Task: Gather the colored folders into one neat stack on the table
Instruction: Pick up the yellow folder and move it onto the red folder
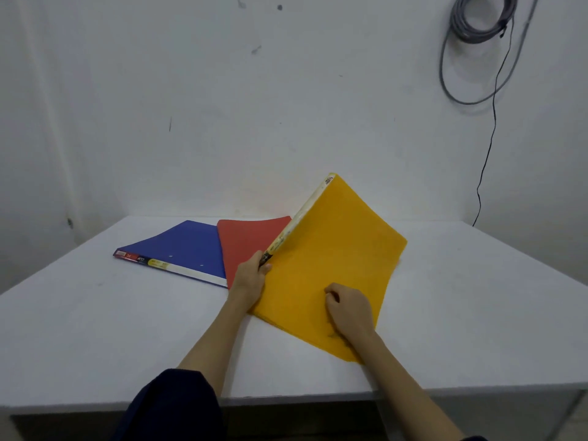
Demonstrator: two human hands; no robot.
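A yellow folder (334,259) is tilted up off the white table (95,329), its spine raised and its near corner low by the table. My left hand (249,281) grips the spine near its lower end. My right hand (350,308) rests on the yellow cover with curled fingers, holding its near edge. A red folder (245,243) lies flat behind, partly hidden by the yellow one. A blue folder (181,246) lies flat to the left, its right edge under the red one.
The table stands against a white wall (222,106). A coil of grey cable (477,43) hangs on the wall at the upper right, with a black wire running down behind the table. The table's front edge (318,397) is near my body.
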